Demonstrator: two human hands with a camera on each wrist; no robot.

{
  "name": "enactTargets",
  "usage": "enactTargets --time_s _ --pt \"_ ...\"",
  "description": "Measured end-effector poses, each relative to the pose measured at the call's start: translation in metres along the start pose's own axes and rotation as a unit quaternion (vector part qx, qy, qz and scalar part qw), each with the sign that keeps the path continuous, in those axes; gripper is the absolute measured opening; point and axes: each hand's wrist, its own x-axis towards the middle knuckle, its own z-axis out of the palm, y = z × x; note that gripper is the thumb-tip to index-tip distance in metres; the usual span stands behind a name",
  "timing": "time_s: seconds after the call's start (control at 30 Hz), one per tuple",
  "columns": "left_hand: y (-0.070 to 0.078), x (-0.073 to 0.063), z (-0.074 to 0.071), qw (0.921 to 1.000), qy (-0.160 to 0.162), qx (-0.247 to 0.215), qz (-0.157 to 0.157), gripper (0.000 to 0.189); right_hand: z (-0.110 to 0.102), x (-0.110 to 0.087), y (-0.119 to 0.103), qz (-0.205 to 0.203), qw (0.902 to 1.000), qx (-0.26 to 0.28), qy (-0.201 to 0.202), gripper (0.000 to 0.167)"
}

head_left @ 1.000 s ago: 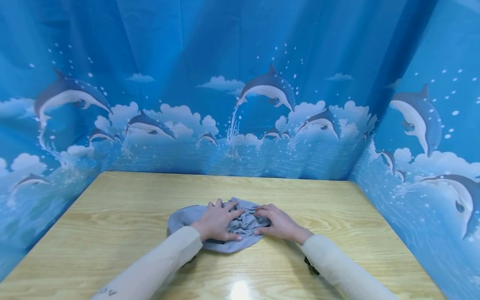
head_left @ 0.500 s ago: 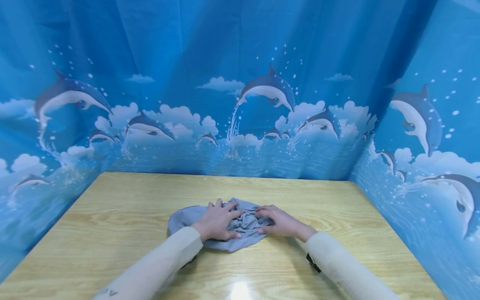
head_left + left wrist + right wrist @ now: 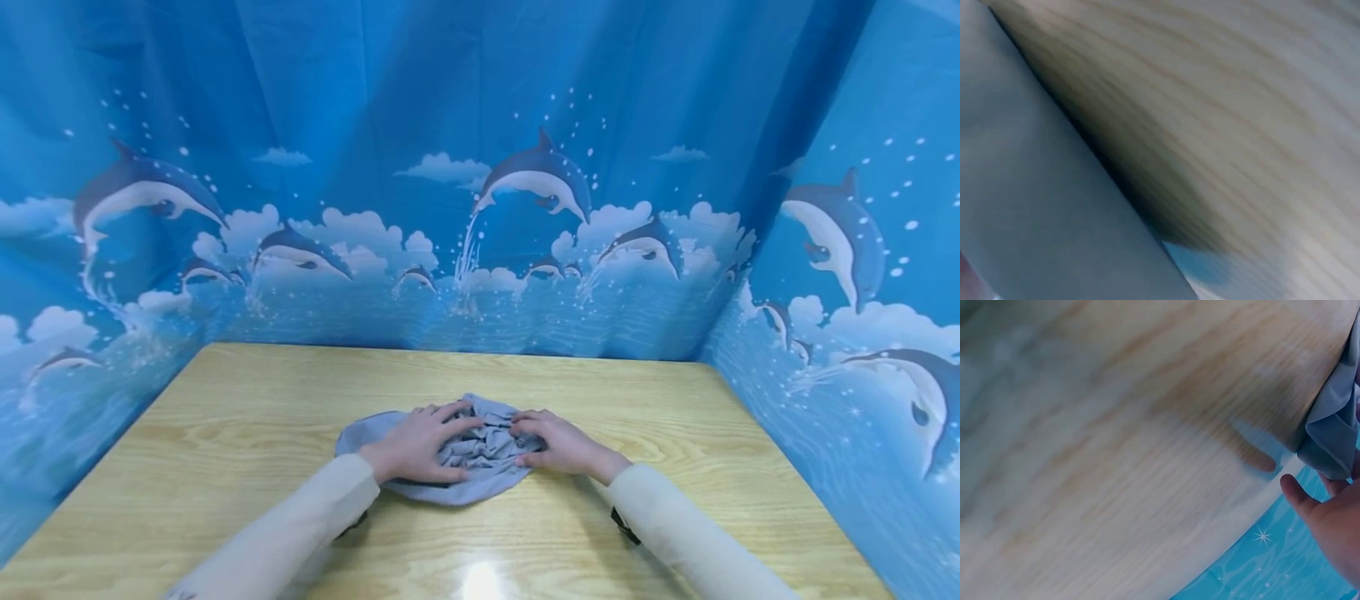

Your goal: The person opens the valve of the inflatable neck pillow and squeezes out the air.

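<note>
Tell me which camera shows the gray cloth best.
The head view: it shows most of the crumpled gray cloth, though the left hand and right hand cover parts. The right wrist view catches only a folded portion at the right edge. The left wrist view has just a blurred gray expanse, probably the cloth.

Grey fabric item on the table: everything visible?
The grey fabric item looks soft, with a creased, bunched middle, smoother outer folds and a small button-like detail near the right hand. It lies on the wooden table. The left hand rests across it; the right hand touches its right side. Both hide parts.
</note>
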Motion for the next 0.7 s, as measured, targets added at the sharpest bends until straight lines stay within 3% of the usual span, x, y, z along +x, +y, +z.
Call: enactTargets --time_s 0.27,0.43,0.7 --pt "-0.007 -0.019 -0.002 0.9993 0.016 0.004 -0.034 0.089 0.000 -0.001 -0.001 -0.008 1.0000 0.000 0.003 0.044" --pt "-0.010 -0.027 0.001 0.9993 0.019 -0.003 -0.033 0.098 0.002 0.000 0.000 -0.004 1.0000 0.006 0.000 0.045" --pt "-0.013 -0.029 0.007 0.9992 0.035 0.012 -0.019 0.098 0.002 0.000 -0.001 -0.002 1.0000 0.004 0.005 0.045"
